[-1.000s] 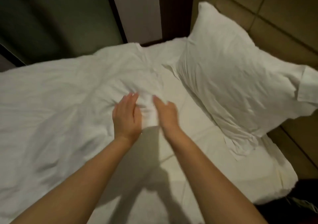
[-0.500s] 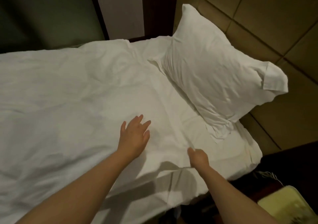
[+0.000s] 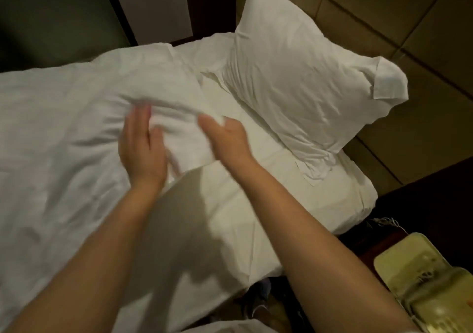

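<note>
A white duvet [image 3: 64,133] covers the left part of the bed, its top edge bunched into a soft ridge near the middle. My left hand [image 3: 143,148] lies flat on that ridge, fingers straight and blurred by motion. My right hand [image 3: 226,138] reaches over the duvet's right edge with straight fingers touching the cloth. A white pillow [image 3: 294,76] leans against the headboard at the upper right. The white bottom sheet [image 3: 268,192] shows between duvet and pillow.
A brown padded headboard [image 3: 409,12] runs along the right. A dark bedside table [image 3: 422,204] stands at the lower right with a pale yellow-green telephone [image 3: 422,281] on it. Shoes [image 3: 258,304] sit on the floor below the bed's edge.
Both hands have moved up the bed from the sheet's near edge to the duvet's top ridge. The duvet's top edge is bunched again, where half a second ago it lay flat.
</note>
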A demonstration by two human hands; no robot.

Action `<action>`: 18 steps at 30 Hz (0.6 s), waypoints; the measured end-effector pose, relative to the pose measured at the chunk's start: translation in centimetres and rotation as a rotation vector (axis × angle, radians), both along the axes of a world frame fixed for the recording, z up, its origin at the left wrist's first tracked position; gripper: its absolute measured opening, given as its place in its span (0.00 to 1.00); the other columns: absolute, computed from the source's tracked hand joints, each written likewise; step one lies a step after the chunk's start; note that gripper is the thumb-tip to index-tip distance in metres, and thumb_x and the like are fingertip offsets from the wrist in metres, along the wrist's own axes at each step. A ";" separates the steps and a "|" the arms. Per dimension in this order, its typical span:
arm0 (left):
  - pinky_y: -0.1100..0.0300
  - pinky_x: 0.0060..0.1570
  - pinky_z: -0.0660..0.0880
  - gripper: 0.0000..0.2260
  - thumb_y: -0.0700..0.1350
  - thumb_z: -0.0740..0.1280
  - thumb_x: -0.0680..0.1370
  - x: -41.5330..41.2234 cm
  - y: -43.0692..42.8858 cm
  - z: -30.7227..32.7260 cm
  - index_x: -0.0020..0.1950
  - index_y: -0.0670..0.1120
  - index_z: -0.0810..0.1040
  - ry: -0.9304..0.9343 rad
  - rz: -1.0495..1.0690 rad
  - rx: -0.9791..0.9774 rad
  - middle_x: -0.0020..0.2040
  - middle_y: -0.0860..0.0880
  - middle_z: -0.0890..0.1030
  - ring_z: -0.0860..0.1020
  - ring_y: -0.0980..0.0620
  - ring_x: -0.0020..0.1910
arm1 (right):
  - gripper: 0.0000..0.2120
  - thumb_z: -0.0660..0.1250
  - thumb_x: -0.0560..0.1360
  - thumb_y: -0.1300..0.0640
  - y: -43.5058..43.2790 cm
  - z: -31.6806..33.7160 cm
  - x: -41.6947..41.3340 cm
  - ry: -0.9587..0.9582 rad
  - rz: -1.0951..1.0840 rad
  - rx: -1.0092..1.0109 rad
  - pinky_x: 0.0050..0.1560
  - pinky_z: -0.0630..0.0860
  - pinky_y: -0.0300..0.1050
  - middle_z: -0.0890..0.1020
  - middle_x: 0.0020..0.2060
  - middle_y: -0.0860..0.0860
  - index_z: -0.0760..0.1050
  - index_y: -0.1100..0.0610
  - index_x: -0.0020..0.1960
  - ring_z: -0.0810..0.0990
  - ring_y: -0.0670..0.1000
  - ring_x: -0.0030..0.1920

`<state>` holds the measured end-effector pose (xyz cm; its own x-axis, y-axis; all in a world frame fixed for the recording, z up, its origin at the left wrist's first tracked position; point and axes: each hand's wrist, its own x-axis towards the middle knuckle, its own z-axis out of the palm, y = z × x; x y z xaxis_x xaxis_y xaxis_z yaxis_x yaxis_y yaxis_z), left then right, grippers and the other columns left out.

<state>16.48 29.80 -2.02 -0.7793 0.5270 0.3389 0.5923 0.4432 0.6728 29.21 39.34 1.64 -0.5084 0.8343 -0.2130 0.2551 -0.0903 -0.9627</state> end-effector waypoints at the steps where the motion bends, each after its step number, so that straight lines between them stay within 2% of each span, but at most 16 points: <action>1: 0.53 0.69 0.60 0.24 0.51 0.52 0.78 -0.9 0.6 1.4 0.67 0.40 0.74 0.014 -0.093 -0.053 0.69 0.40 0.71 0.68 0.42 0.70 | 0.12 0.64 0.79 0.53 0.6 -1.1 2.0 -0.095 -0.011 0.000 0.46 0.71 0.47 0.82 0.44 0.61 0.80 0.61 0.46 0.78 0.52 0.46; 2: 0.51 0.69 0.60 0.28 0.55 0.49 0.76 -1.0 1.3 1.6 0.67 0.41 0.74 0.059 -0.224 -0.174 0.70 0.40 0.71 0.68 0.42 0.70 | 0.15 0.62 0.80 0.51 1.4 -3.8 4.7 -0.258 -0.026 -0.022 0.46 0.69 0.46 0.81 0.46 0.63 0.79 0.61 0.47 0.78 0.54 0.48; 3: 0.49 0.69 0.59 0.32 0.58 0.46 0.75 -0.2 2.0 1.2 0.68 0.43 0.73 0.088 -0.352 -0.334 0.71 0.40 0.69 0.66 0.42 0.71 | 0.18 0.60 0.81 0.49 1.9 -6.8 7.6 -0.447 -0.047 -0.093 0.48 0.69 0.45 0.80 0.51 0.64 0.79 0.63 0.51 0.78 0.58 0.52; 5: 0.48 0.71 0.53 0.28 0.60 0.46 0.77 2.7 2.0 -2.4 0.74 0.51 0.65 0.087 -0.508 -0.704 0.76 0.45 0.60 0.58 0.47 0.75 | 0.23 0.57 0.81 0.48 0.9 -11.5 12.2 -0.713 -0.064 -0.282 0.54 0.69 0.45 0.77 0.60 0.64 0.75 0.67 0.62 0.75 0.61 0.61; 7: 0.48 0.73 0.48 0.22 0.56 0.50 0.82 5.6 0.8 -5.8 0.76 0.55 0.58 0.008 -0.564 -0.899 0.78 0.49 0.54 0.52 0.50 0.77 | 0.24 0.56 0.81 0.48 -0.7 -14.1 12.8 -0.731 -0.020 -0.376 0.57 0.69 0.45 0.76 0.62 0.64 0.72 0.68 0.64 0.74 0.61 0.62; 9: 0.48 0.73 0.46 0.22 0.55 0.50 0.83 7.4 -0.7 -7.6 0.77 0.56 0.54 -0.032 -0.573 -0.962 0.79 0.50 0.51 0.50 0.51 0.77 | 0.23 0.58 0.81 0.49 -1.3 -14.0 10.0 -0.629 -0.011 -0.336 0.60 0.71 0.47 0.77 0.61 0.63 0.73 0.67 0.64 0.75 0.61 0.61; 11: 0.47 0.73 0.47 0.22 0.53 0.50 0.83 7.8 -0.9 -7.8 0.78 0.55 0.52 -0.014 -0.548 -0.929 0.78 0.49 0.52 0.51 0.50 0.77 | 0.21 0.62 0.78 0.49 -0.8 -11.1 5.9 -0.429 -0.059 -0.250 0.60 0.73 0.50 0.81 0.55 0.60 0.76 0.65 0.61 0.78 0.59 0.57; 12: 0.47 0.72 0.50 0.23 0.51 0.50 0.83 7.7 -0.6 -7.5 0.78 0.52 0.54 -0.017 -0.501 -0.794 0.78 0.47 0.55 0.55 0.49 0.76 | 0.19 0.64 0.77 0.49 -0.5 -8.7 4.1 -0.285 -0.044 -0.206 0.59 0.75 0.50 0.82 0.50 0.57 0.79 0.63 0.58 0.80 0.56 0.54; 13: 0.49 0.71 0.55 0.23 0.49 0.51 0.81 7.3 -0.1 -6.8 0.77 0.47 0.58 0.001 -0.431 -0.577 0.76 0.44 0.61 0.61 0.46 0.74 | 0.15 0.66 0.76 0.50 -0.2 -6.5 3.1 -0.136 -0.023 -0.167 0.56 0.77 0.48 0.83 0.47 0.54 0.80 0.61 0.54 0.81 0.53 0.51; 15: 0.50 0.64 0.64 0.24 0.49 0.55 0.77 5.9 0.8 -5.5 0.70 0.39 0.69 0.138 -0.317 -0.241 0.68 0.38 0.72 0.71 0.41 0.66 | 0.08 0.66 0.77 0.54 0.7 -3.9 3.7 0.020 -0.016 -0.097 0.49 0.77 0.41 0.83 0.43 0.50 0.81 0.57 0.50 0.81 0.47 0.44; 16: 0.50 0.62 0.66 0.23 0.49 0.56 0.76 5.4 0.9 -5.6 0.68 0.39 0.71 0.198 -0.327 -0.215 0.65 0.36 0.74 0.72 0.40 0.63 | 0.07 0.66 0.78 0.54 1.3 -4.1 5.3 -0.012 -0.027 -0.067 0.46 0.75 0.40 0.82 0.42 0.50 0.80 0.56 0.49 0.80 0.46 0.42; 18: 0.50 0.59 0.72 0.22 0.49 0.58 0.74 5.6 0.1 -7.4 0.66 0.42 0.73 0.235 -0.493 -0.372 0.62 0.36 0.77 0.76 0.39 0.59 | 0.12 0.63 0.79 0.50 2.7 -7.7 9.3 -0.300 -0.051 -0.058 0.45 0.72 0.44 0.81 0.42 0.54 0.79 0.57 0.47 0.79 0.52 0.44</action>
